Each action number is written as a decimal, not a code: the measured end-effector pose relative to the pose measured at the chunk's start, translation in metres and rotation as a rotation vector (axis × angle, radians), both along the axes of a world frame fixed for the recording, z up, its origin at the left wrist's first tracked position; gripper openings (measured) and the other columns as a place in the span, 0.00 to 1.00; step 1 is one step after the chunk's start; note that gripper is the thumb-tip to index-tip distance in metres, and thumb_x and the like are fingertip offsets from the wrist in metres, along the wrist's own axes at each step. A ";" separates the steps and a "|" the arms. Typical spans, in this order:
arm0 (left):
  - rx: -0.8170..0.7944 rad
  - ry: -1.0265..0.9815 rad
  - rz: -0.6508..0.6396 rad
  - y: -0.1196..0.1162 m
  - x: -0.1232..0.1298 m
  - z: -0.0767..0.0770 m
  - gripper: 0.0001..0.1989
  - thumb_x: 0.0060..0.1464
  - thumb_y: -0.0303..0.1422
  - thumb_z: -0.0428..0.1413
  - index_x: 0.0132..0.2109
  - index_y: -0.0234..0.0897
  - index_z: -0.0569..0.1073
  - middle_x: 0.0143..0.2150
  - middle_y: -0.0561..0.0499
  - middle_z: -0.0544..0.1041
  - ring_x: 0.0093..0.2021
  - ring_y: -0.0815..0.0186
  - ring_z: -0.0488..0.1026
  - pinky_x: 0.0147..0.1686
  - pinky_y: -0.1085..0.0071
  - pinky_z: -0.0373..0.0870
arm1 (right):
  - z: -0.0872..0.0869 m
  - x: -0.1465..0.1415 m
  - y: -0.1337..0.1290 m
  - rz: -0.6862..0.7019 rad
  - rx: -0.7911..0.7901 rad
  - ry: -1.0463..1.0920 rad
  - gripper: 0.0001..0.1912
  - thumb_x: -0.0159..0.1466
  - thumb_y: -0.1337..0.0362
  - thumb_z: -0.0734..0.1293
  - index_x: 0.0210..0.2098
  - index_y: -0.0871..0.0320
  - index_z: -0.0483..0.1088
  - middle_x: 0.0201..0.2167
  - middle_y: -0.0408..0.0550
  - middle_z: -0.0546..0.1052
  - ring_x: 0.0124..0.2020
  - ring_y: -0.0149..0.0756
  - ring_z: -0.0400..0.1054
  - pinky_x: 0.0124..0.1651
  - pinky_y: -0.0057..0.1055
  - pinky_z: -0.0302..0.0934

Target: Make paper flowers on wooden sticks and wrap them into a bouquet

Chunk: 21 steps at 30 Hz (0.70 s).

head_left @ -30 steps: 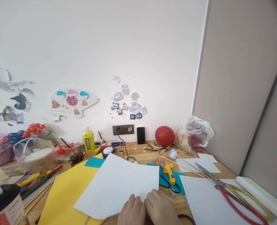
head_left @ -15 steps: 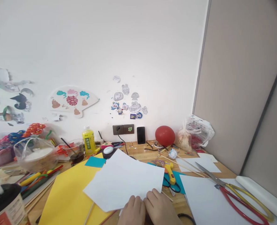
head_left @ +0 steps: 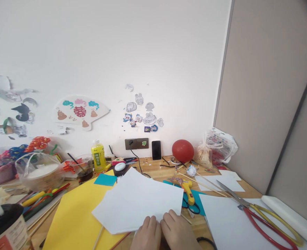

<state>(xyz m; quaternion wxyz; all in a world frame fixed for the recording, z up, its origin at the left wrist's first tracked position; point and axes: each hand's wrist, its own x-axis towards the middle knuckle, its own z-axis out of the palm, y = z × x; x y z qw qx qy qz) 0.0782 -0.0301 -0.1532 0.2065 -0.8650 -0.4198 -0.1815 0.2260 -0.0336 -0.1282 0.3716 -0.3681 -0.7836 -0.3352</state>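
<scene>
A large white sheet of paper lies at an angle over a yellow sheet. At its near edge, my left hand and my right hand are side by side, almost touching, with fingers curled over the paper. Both hands are closed on that edge; the thumbs and fingertips are hidden. A thin stick pokes out from beneath the white sheet on the left. Just beyond my right hand lie a yellow glue gun and a pair of black-handled scissors.
Large scissors with red and yellow handles lie on another white sheet at right. Along the wall stand a yellow drink bottle, a phone and a red balloon. A black-lidded cup stands near left.
The white sheet's far corner has sunk slightly toward me, and its right edge has shifted a little to the right. My hands keep nearly the same place on the near edge.
</scene>
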 end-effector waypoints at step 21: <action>0.133 -0.047 -0.060 0.002 -0.002 0.004 0.08 0.48 0.20 0.54 0.29 0.38 0.65 0.28 0.53 0.69 0.31 0.63 0.63 0.30 0.71 0.60 | 0.000 -0.002 -0.001 -0.033 0.020 0.023 0.25 0.68 0.73 0.43 0.19 0.57 0.57 0.17 0.43 0.63 0.18 0.33 0.57 0.21 0.34 0.39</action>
